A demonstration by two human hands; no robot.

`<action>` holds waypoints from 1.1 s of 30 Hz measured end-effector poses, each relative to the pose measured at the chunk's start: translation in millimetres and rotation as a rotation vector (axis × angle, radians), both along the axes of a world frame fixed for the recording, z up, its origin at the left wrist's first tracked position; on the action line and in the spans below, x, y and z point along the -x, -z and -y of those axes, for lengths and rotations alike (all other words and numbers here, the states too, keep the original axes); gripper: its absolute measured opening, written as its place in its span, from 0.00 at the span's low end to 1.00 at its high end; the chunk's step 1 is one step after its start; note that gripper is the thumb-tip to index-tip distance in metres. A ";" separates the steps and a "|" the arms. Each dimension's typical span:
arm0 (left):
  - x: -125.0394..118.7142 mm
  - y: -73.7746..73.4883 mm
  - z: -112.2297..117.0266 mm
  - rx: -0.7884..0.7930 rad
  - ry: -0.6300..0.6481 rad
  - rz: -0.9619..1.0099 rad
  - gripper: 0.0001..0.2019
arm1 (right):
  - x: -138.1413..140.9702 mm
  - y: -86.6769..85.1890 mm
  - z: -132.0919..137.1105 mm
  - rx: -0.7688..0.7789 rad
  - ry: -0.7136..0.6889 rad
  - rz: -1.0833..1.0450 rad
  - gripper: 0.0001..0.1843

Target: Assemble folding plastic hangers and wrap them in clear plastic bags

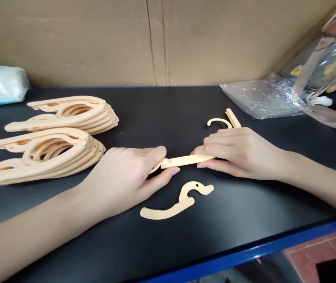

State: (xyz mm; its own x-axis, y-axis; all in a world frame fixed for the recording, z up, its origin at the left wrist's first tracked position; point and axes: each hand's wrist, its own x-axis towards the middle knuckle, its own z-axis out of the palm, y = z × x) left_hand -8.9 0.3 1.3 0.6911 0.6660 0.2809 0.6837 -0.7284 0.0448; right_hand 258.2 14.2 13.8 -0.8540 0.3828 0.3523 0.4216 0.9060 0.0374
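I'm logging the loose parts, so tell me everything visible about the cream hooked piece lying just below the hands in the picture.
The cream hooked piece looks like smooth, matte plastic. A gently curved arm with a rounded end extends left; its other end overlaps a hook, which arches to the right. The hook has a small dark hole and a rounded tip. It lies on the black tabletop, touched by neither the left hand nor the right hand.

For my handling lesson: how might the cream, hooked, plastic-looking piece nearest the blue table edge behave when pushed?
Being slim, the hooked piece is probably light. Lying flat, it would likely slide rather than roll. It may swivel where two parts seem to overlap.
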 end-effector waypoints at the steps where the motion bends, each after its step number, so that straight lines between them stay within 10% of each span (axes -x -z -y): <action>1: -0.2 -0.3 0.2 0.009 0.002 0.000 0.17 | 0.2 -0.2 0.6 -0.008 -0.007 -0.006 0.16; 33: -1.3 0.6 2.1 -0.024 -0.007 0.008 0.18 | 0.0 0.7 0.5 -0.017 -0.009 -0.010 0.16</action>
State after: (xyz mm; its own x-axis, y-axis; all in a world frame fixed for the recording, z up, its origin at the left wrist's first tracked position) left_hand -7.6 -1.7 0.7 0.6839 0.6641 0.3022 0.6888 -0.7242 0.0326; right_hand 258.2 13.7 13.0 -0.8540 0.3690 0.3668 0.4137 0.9091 0.0486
